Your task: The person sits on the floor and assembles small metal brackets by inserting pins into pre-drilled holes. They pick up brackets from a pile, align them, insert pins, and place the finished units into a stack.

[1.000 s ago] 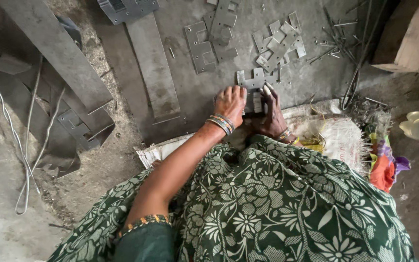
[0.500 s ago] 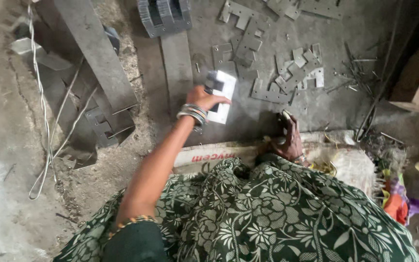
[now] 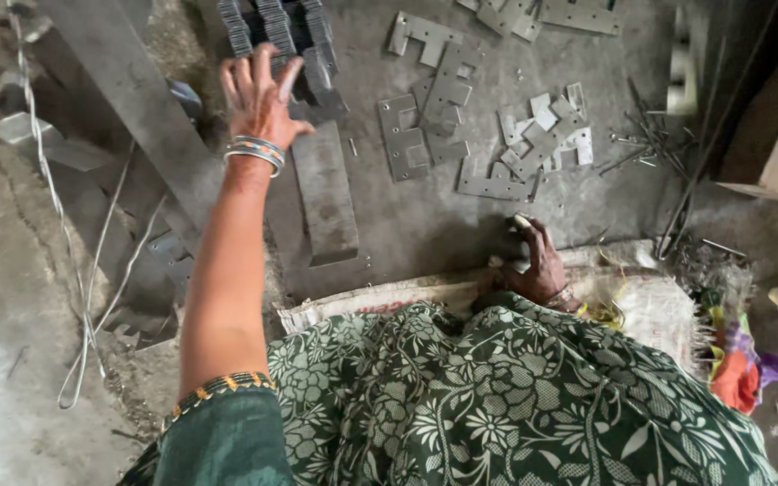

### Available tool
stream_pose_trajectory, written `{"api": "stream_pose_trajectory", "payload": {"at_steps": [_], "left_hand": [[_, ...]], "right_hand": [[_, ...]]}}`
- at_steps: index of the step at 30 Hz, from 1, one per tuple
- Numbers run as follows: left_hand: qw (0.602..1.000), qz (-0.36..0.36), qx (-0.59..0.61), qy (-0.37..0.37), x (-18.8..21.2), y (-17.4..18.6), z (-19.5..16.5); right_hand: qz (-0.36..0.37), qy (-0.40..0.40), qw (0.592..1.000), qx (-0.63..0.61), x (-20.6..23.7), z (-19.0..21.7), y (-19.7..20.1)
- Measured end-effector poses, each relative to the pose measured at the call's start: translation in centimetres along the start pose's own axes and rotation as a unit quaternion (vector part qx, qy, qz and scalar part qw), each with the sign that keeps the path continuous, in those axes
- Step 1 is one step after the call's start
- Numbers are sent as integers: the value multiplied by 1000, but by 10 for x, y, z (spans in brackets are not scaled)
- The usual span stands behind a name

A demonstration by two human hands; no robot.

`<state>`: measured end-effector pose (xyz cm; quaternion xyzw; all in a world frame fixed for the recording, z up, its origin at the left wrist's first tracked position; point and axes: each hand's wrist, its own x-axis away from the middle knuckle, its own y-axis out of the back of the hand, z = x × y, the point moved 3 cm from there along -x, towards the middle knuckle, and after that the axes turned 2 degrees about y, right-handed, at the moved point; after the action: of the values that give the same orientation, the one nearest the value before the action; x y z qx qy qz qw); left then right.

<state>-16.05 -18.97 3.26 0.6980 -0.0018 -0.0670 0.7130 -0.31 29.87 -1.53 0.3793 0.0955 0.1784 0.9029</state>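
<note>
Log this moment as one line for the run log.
left hand: open, over stacked metal plates | right hand: closed on small pale piece | loose flat plates on floor

Green floral garment [image 3: 497, 405] with white vines; plain green sleeve [image 3: 222, 441] with beaded hem. Bangles on left wrist [image 3: 256, 151] and right wrist [image 3: 562, 297].

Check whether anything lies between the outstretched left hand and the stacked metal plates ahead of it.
Nothing visible does. The left hand is spread open right at the near edge of the stacked metal plates, fingers overlapping them. The flat bar lies nearer the body, behind the hand, out of its path.
</note>
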Motion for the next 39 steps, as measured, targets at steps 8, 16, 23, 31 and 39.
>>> {"api": "stream_pose_trajectory", "payload": {"at_steps": [8,16,23,31,39], "left_hand": [[998,-50,-8,32,9,16,-21],[984,11,172,-45,33,0,-110],[972,50,196,-124,44,-33,-156],[974,115,141,-136,53,-64,-152],[982,115,84,-125,61,-62,-175]], "right_hand": [[9,-14,999,-38,-15,-23,22],[-174,-132,963,156,-42,-85,86],[-93,-311,921,217,-68,-125,123],[-80,-388,882,254,-91,-131,136],[10,-329,917,224,-108,-116,121]]}}
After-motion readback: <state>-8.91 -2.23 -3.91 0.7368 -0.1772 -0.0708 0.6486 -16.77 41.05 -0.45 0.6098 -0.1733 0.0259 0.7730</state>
